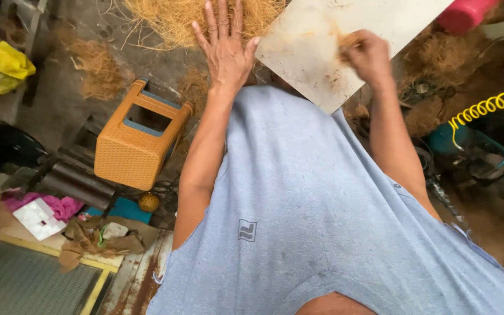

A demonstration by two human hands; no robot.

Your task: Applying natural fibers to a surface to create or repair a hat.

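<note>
Nearby: orange stool [138, 140] | fibre pile [176, 17] under left hand [226, 49] | yellow coiled hose [491, 108]

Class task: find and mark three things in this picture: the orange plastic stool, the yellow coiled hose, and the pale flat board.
orange plastic stool [130, 153], head view, on its woven-look side wall.
yellow coiled hose [491, 106], head view, mid-coil.
pale flat board [316, 35], head view, on its bare face.
</note>
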